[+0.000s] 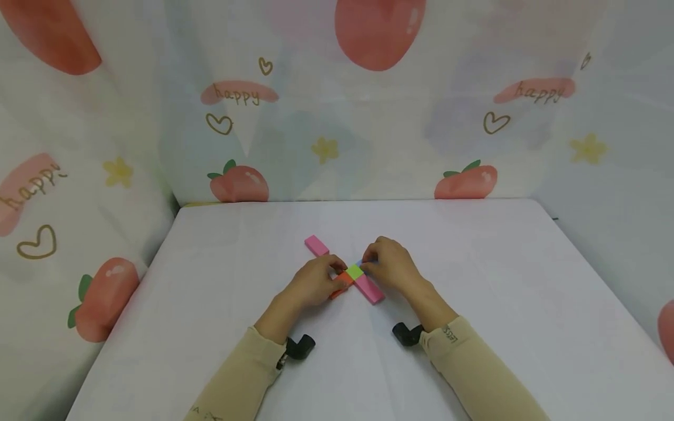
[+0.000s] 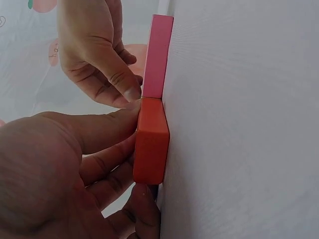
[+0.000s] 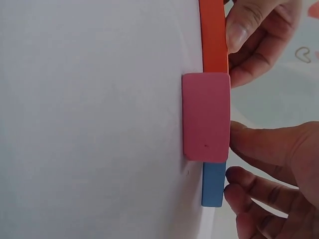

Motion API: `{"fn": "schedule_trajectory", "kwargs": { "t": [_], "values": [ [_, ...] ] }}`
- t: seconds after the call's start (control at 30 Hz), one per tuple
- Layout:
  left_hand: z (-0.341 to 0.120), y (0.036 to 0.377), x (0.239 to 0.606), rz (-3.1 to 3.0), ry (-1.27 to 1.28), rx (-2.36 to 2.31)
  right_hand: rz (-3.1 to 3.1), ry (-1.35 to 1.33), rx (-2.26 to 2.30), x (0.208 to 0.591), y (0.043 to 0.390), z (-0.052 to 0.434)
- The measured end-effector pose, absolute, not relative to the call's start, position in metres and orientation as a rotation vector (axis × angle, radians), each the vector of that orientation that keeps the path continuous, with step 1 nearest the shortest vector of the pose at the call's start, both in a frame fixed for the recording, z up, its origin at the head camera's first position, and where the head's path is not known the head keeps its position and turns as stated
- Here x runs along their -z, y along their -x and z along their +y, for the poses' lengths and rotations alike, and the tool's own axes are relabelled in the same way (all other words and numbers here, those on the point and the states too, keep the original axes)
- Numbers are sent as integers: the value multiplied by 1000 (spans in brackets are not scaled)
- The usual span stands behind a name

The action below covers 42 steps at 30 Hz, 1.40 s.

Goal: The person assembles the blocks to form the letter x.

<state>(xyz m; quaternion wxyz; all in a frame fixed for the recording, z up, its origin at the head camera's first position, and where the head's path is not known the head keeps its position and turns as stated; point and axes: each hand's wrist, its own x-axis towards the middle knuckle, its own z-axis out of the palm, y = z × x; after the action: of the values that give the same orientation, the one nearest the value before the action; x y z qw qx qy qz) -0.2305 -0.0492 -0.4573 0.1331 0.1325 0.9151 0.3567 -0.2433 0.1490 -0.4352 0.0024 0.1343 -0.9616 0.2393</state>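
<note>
Your left hand (image 1: 316, 282) sits at about 9 o'clock of the block cluster on the white cloth-covered table (image 1: 500, 275). Its fingers curl round the flat orange rectangular block (image 2: 151, 142), thumb under the near end, fingertips along the top face. A real grip, not a rest.

Your right hand (image 1: 392, 266) sits at about 3 o'clock. Fingers are bent down over the cluster; in the right wrist view straight fingertips press against the edges of the long flat pink block (image 3: 206, 117) and the flat blue block (image 3: 214, 184) tucked beside it. Whether they pinch or only press, I cannot tell.

Layout: the pink block runs from 11 o'clock to 5 o'clock across the table centre. The orange block meets it from 7 o'clock, the blue from about 1 o'clock, mostly hidden by your right hand. A small lime-green square tile (image 1: 354, 271) lies on top at the crossing, between your two sets of fingertips.

Handling, as I judge it: keep the orange block flat on the cloth and butt its end square against the pink side, as the left wrist view shows it touching now. Steady the pink block with your right fingertips so it does not pivot. Press lightly; the cloth may let pieces slide. Keep the green tile from skewing as you adjust.
</note>
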Motion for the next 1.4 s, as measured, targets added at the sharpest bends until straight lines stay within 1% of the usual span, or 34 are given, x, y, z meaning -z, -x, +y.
{"fn": "schedule_trajectory", "kwargs": {
  "t": [0.33, 0.77, 1.03, 1.27, 1.4],
  "values": [
    [-50, 231, 457, 2647, -386, -1053, -3031, -483, -759, 434, 238, 152],
    [-51, 233, 458, 2654, -411, -1027, -3053, -727, -699, 435, 233, 164],
    [-51, 234, 460, 2669, -410, -1010, -3059, -753, -681, 440, 234, 167],
    [-49, 233, 459, 2664, -373, -1000, -3078, -704, -705, 444, 234, 168],
    [-51, 234, 459, 2677, -357, -990, -3065, -720, -722, 444, 235, 166]
  ]
}}
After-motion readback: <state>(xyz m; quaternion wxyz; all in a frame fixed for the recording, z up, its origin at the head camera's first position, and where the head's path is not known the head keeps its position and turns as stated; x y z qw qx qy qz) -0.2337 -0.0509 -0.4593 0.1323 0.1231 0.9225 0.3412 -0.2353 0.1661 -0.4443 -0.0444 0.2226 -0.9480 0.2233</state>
